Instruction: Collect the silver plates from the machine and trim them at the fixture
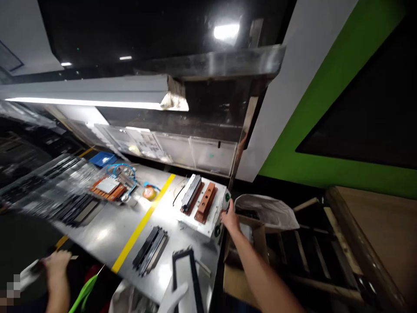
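Note:
My right hand [230, 218] reaches out to the right end of a white fixture block [208, 228]. Its fingers touch the end face beside a green button [227, 197] and hold nothing. On the block lie a grey-black bar [191, 193] and a brown slotted bar [206, 202]. My left hand [56, 264] is low at the left, off the table edge, closed on a pale flat piece [31, 270]. A black rectangular frame [184, 278] lies at the near table edge, with a white glove-like shape [176, 298] touching it; I cannot tell whose it is.
The steel table [107, 230] has a yellow stripe [143, 221]. On it are a black rail pair [150, 251], an orange fixture with blue tubing [109, 188] and dark trays [48, 191]. A cardboard box with a plastic liner [265, 208] stands right of the table. A green strip [84, 293] hangs below.

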A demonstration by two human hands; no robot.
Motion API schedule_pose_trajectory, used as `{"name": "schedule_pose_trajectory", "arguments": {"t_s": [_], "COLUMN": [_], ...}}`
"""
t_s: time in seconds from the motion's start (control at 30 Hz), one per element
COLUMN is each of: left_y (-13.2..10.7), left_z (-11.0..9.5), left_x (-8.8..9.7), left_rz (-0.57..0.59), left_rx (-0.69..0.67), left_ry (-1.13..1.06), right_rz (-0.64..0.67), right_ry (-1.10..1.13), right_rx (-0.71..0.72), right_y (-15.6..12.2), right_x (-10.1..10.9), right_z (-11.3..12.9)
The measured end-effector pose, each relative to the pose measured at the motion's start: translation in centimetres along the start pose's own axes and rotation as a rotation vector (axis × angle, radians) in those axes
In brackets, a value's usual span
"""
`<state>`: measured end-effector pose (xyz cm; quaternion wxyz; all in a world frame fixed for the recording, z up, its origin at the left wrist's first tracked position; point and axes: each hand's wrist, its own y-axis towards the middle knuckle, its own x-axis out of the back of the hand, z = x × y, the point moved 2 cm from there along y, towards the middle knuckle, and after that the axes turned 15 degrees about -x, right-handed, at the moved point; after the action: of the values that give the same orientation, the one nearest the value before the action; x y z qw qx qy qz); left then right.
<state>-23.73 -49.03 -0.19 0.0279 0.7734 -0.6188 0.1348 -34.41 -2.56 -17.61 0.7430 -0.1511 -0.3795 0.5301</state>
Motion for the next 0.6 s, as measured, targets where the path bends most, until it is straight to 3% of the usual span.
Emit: {"name": "schedule_pose_trajectory", "arguments": {"t_s": [0.1,0.17,0.23,0.3,0.37,0.4,0.47,0.53,0.6], "left_y": [1.8,2.4,2.2,0.8,-2.1,-4.2,-9.6,-15.8,-20.7], "left_z": [0.3,0.7,0.4,-1.2,-3.6,-4.8,-6.6,-7.3,-7.5], "left_x": [6.8,10.0,11.5,10.6,6.2,2.5,-7.2,-17.8,-25.7], "left_rz": [-0.107,-0.158,-0.139,-0.016,0.156,0.211,0.385,0.564,0.675], "left_rx": [-0.090,-0.107,-0.083,-0.037,-0.003,0.001,0.055,0.239,0.283], "left_ry": [-0.170,-0.276,-0.385,-0.440,-0.439,-0.445,-0.448,-0.462,-0.476], "right_rz": [0.121,0.232,0.251,0.141,0.078,0.107,0.203,0.219,0.158], "right_ry": [0.167,0.398,0.630,0.761,0.841,0.873,0.907,0.920,0.908], "right_rx": [0.040,0.059,0.058,0.048,0.046,0.051,0.070,0.123,0.187], "right_y": [-3.9,-7.4,-11.5,-15.6,-19.4,-21.1,-23.8,-25.6,-26.7], "right_x": [3.3,5.9,8.6,11.3,13.6,14.6,16.3,17.9,19.2], "right_z": [-2.8,-5.3,-7.8,-9.8,-10.9,-11.0,-10.8,-10.4,-10.2]}}
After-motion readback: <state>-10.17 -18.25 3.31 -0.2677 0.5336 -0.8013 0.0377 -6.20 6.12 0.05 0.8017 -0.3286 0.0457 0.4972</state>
